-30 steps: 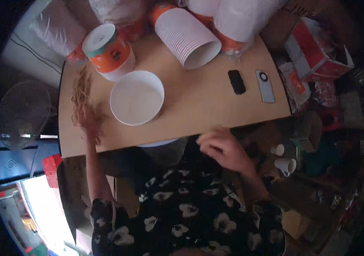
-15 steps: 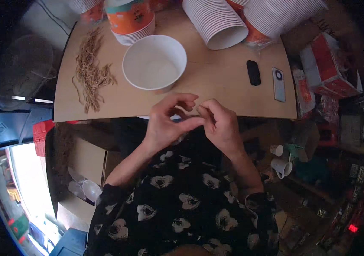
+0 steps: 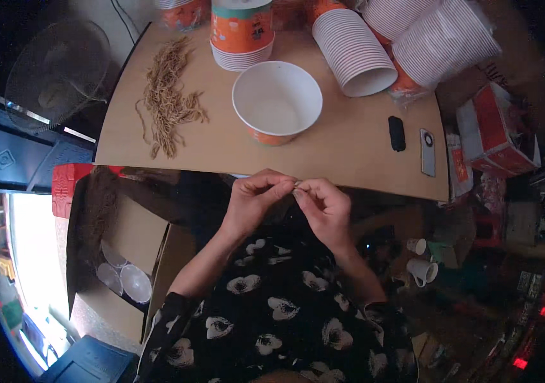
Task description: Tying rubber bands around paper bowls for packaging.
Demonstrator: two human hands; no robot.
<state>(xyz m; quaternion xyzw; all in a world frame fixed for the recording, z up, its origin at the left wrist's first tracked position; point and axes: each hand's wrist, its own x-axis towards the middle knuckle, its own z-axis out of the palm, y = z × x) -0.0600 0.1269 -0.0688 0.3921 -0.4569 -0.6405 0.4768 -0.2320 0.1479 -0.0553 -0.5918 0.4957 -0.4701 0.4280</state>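
My left hand [image 3: 254, 201] and my right hand [image 3: 325, 207] meet fingertip to fingertip just off the near edge of the table. Both are closed in a pinch around something small and pale, too tiny to name. Beyond them stands a large white paper tub [image 3: 276, 105] with an orange outside, its mouth facing up and nothing in it. To its left lies a loose heap of thin brown twisted strands [image 3: 169, 96], like twine.
Stacked orange tubs [image 3: 242, 32], a white tub stack on its side [image 3: 357, 54] and a wrapped stack [image 3: 445, 45] line the table's back. A black object [image 3: 397, 133] and a phone [image 3: 427, 153] lie right. An open carton [image 3: 135, 230] with clear round containers stands lower left.
My left thumb and fingers, apart before, have come together at my right fingertips. The view has shifted, so the table's things sit farther right in the picture.
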